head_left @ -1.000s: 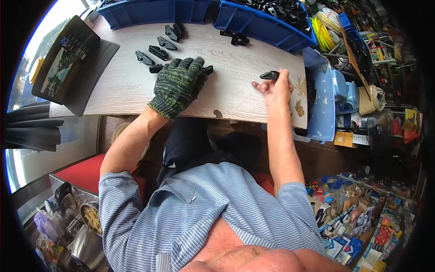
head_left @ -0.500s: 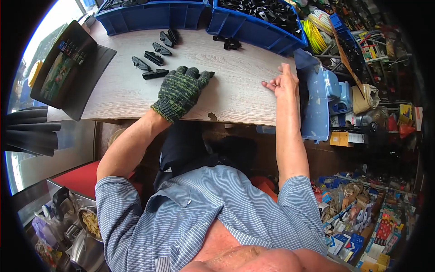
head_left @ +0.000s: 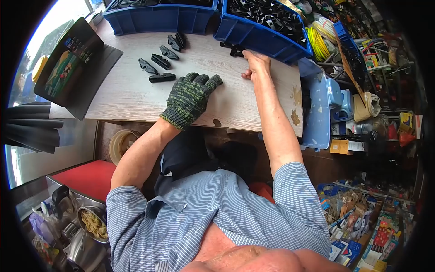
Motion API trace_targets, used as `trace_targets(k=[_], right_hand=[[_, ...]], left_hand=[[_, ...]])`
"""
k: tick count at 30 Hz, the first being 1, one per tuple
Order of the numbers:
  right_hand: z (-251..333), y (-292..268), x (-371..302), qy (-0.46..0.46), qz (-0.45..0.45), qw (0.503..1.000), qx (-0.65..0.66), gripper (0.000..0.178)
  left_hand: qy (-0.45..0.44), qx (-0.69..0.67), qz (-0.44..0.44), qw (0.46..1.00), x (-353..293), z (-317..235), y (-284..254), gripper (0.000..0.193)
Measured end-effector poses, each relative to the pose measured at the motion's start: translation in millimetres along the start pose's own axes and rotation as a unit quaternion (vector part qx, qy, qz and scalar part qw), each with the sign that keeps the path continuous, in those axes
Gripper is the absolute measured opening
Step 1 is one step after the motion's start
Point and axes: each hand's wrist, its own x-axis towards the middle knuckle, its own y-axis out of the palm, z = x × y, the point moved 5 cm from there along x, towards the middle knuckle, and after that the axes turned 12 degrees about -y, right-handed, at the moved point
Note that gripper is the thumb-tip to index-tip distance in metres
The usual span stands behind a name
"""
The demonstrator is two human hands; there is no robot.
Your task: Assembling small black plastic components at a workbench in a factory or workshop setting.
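My left hand (head_left: 191, 99), in a dark green and black knitted glove, rests palm down on the table with its fingers apart. Just left of it, several black plastic clip-like pieces (head_left: 161, 78) lie in a loose group reaching back toward the bins. My bare right hand (head_left: 259, 65) reaches to a small cluster of black pieces (head_left: 235, 51) in front of the right bin. Its index fingertip is at the edge of that cluster, with the thumb held apart; whether it touches a piece is hard to see.
Two blue bins stand along the back: a left bin (head_left: 163, 20) and a right bin (head_left: 267, 38) heaped with black pieces. A tablet in a dark case (head_left: 68, 63) leans at the left. Beyond the table's right edge are a light blue plastic tub (head_left: 317, 115) and crowded shelves.
My right hand has moved left and away from me, from the table's right edge to the small cluster by the bin. The gloved left hand stays about where it was; the whole view has shifted slightly.
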Motion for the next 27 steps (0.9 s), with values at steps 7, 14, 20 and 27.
trace_targets(k=[7, 14, 20, 27], right_hand=[[-5.3, -3.0, 3.2, -0.018, 0.014, 0.999, 0.028, 0.023], [-8.5, -18.9, -59.8, -0.02, 0.139, 0.974, 0.176, 0.018], [-12.0, -15.1, -122.0, -0.055, 0.271, 0.925, 0.26, 0.019], [-29.5, -18.5, -134.9, -0.071, 0.208, 0.943, 0.25, 0.016]], left_hand=[[0.001, -0.062, -0.083, 0.995, 0.2, -1.8, -19.3, 0.031], [-0.057, -0.325, -0.174, 0.928, -13.7, 9.3, -11.2, 0.036], [-0.158, -0.544, 0.047, 0.823, 3.9, -22.3, 24.7, 0.041], [-0.125, -0.518, 0.027, 0.846, -4.0, -29.6, 29.4, 0.028]])
